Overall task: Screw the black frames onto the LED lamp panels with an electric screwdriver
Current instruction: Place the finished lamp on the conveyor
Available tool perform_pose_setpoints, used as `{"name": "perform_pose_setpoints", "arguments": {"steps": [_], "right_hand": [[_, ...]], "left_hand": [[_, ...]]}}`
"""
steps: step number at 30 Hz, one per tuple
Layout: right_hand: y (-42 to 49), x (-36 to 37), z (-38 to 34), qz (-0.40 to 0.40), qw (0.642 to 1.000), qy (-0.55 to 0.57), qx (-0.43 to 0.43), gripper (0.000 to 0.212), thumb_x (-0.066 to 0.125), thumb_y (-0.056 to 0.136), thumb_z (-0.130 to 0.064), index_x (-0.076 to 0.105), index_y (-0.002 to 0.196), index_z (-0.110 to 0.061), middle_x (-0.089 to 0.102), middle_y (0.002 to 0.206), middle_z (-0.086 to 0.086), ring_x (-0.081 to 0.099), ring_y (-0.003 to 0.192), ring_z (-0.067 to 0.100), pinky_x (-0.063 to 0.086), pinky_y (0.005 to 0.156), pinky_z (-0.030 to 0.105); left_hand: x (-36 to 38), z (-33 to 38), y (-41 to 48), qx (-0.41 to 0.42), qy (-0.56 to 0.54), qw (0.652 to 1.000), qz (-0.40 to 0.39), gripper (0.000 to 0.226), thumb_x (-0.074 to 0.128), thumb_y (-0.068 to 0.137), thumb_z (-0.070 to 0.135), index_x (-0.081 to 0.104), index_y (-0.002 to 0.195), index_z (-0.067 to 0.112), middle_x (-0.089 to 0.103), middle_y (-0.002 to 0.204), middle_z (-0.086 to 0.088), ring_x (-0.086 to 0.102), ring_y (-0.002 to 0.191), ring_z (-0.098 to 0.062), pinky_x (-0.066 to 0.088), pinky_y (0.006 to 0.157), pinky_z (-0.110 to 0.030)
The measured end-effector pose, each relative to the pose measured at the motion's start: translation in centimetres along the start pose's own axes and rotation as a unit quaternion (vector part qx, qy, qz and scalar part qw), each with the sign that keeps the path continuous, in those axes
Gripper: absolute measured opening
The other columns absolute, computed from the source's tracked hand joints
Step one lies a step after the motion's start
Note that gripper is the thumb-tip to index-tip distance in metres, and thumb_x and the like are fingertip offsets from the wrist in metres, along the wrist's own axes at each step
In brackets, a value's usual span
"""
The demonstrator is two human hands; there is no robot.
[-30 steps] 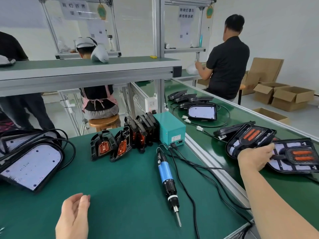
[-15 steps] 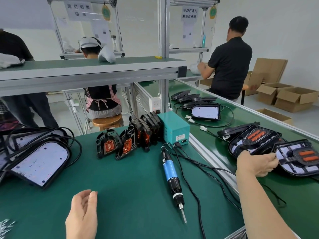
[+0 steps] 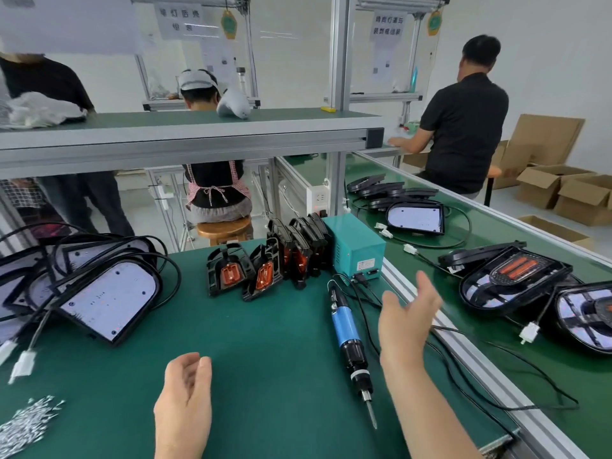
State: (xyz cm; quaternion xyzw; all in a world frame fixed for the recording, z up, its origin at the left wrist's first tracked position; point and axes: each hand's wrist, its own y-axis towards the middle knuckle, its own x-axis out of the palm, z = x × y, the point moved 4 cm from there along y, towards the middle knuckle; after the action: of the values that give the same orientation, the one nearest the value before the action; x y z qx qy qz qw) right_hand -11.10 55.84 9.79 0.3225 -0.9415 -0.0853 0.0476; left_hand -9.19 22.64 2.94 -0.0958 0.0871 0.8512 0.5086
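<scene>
Empty and holding nothing: left grip (image 3: 185,402), fingers loosely curled over the near worktop (image 3: 258,352); right grip (image 3: 407,323), fingers spread in the air just right of the screwdriver (image 3: 347,332). Lying untouched on the worktop, that screwdriver, bit toward the near edge, cord running to the teal box (image 3: 357,250). Leaning in a row at far middle, the frames (image 3: 265,273), amber lenses showing. Stacked at far left, the panels (image 3: 109,299) with trailing cables. At near left, loose screws (image 3: 26,422).

Probably light, stiff moulded plastic, the frames: best pinched by the outer rim, clear of the lens. Probably heavier and flat, the panels, with a white face that looks easy to mark: best lifted by the black edge, never dragged by the cable.

Against a second ago: right grip off the lamp (image 3: 510,279) on the right-hand belt (image 3: 516,233) and back over the worktop, open where half a second ago it curled at that lamp's near edge. Left grip much where it was.
</scene>
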Motion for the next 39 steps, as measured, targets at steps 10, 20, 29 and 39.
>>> {"name": "perform_pose_setpoints", "arguments": {"steps": [10, 20, 29, 39], "right_hand": [[-9.9, 8.3, -0.1, -0.155, 0.988, 0.013, -0.005, 0.058, 0.054, 0.095, 0.000, 0.039, 0.141, -0.031, 0.038, 0.139, -0.016, 0.041, 0.135, 0.019, 0.041, 0.110, 0.041], [-14.1, 12.1, 3.1, -0.313, 0.943, -0.109, -0.023, 0.036, 0.054, 0.095, 0.003, 0.063, 0.118, -0.024, 0.058, 0.114, -0.014, 0.059, 0.109, 0.006, 0.043, 0.092, 0.017], [-14.1, 13.0, 4.1, -0.336, 0.925, -0.162, -0.070, 0.027, 0.061, 0.091, 0.001, 0.069, 0.096, -0.025, 0.065, 0.097, -0.016, 0.062, 0.093, 0.005, 0.045, 0.082, 0.025], [-14.1, 13.6, 4.6, -0.343, 0.924, -0.160, -0.058, 0.036, 0.063, 0.088, 0.003, 0.065, 0.082, -0.033, 0.066, 0.093, -0.013, 0.060, 0.088, 0.006, 0.042, 0.075, 0.012]], "left_hand": [[-0.1, 0.6, -0.4, 0.003, -0.016, 1.000, -0.001, 0.015, 0.063, 0.098, 0.026, 0.061, 0.112, 0.024, 0.070, 0.105, 0.010, 0.061, 0.100, 0.004, 0.051, 0.092, -0.039], [0.3, 0.8, -0.5, -0.016, -0.037, 0.999, -0.017, 0.011, 0.061, 0.099, 0.023, 0.057, 0.106, 0.030, 0.069, 0.104, 0.011, 0.063, 0.092, 0.010, 0.047, 0.080, -0.019], [-3.8, 0.4, 4.2, -0.061, -0.041, 0.986, 0.151, 0.053, 0.072, 0.092, 0.020, 0.044, 0.137, 0.014, 0.046, 0.132, 0.000, 0.058, 0.112, -0.021, 0.046, 0.089, -0.029], [-11.8, 3.4, 15.1, 0.005, 0.277, 0.921, 0.274, 0.085, 0.078, 0.081, 0.047, 0.039, 0.145, 0.005, 0.048, 0.143, -0.018, 0.037, 0.138, -0.036, 0.023, 0.120, -0.046]]}}
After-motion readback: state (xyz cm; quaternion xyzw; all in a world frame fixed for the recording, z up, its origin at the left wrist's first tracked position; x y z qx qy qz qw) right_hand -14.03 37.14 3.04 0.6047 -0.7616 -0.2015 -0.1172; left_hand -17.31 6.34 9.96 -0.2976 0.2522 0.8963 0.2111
